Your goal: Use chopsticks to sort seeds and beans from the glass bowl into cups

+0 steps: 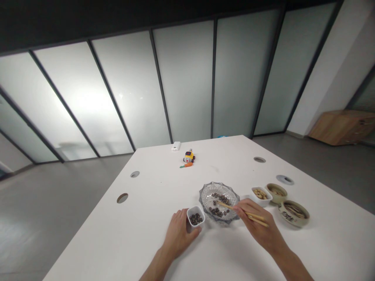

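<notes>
My left hand [178,233] grips a small white square cup [195,216] with several dark beans in it, on the white table [146,218]. My right hand [258,226] holds a pair of wooden chopsticks [243,212]. Their tips reach into a clear glass dish [219,202] that holds several dark beans. The glass dish stands right next to the white cup, on its right.
To the right stand a white square cup of pale nuts [261,196], a small greenish bowl [276,192] and a larger ceramic bowl [293,212]. A yellow toy [189,156], a small carrot toy [186,165] and a white box [175,146] lie at the far edge. Round cable holes [122,198] dot the tabletop.
</notes>
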A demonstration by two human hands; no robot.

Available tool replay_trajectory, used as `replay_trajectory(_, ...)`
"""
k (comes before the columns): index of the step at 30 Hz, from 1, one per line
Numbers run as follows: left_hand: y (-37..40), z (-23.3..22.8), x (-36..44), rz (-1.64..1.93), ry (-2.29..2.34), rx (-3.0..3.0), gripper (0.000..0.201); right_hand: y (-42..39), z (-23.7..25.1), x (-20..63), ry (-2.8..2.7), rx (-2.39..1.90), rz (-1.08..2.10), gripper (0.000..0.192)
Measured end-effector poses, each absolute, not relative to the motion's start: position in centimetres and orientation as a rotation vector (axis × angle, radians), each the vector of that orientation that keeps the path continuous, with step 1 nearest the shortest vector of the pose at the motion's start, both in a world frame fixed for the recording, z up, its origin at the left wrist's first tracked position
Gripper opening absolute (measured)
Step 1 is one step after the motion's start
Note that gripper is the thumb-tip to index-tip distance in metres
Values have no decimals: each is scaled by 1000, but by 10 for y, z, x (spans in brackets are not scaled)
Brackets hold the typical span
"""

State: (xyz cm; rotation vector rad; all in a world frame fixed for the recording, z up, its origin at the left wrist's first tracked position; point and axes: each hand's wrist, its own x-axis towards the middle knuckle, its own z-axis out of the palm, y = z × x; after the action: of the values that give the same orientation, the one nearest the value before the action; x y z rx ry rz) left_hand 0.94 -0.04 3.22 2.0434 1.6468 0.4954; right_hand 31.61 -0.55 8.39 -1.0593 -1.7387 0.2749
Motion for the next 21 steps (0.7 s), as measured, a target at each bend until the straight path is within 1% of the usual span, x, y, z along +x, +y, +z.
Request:
replay_trajectory(5, 1, 29, 9, 515, 1629, 2060, 33, -5, 82, 316, -1669, -985, 113, 37)
replay_trajectory(7, 1, 27, 9, 520, 1635, 2061, 31, -6, 81, 312, -1605, -998, 105, 38)
replay_trajectory(12, 1, 24, 8, 547, 1629, 2070, 31, -9, 79, 297, -1461, -1009, 340, 50)
replay_trajectory(14, 1, 24, 8, 557, 1627, 2069, 32, -9, 79, 295, -1452, -983, 393, 52)
replay_trajectory(16, 1, 24, 8, 559, 1631, 2064, 32, -9, 79, 297, -1456, -991, 337, 50)
replay_trajectory(19, 1, 25, 9, 544, 1635, 2058, 31, -7, 79, 304, -1523, -1000, 161, 41)
replay_trajectory(21, 1, 26, 9, 538, 1632, 2056, 30, -6, 80, 307, -1613, -969, 101, 36)
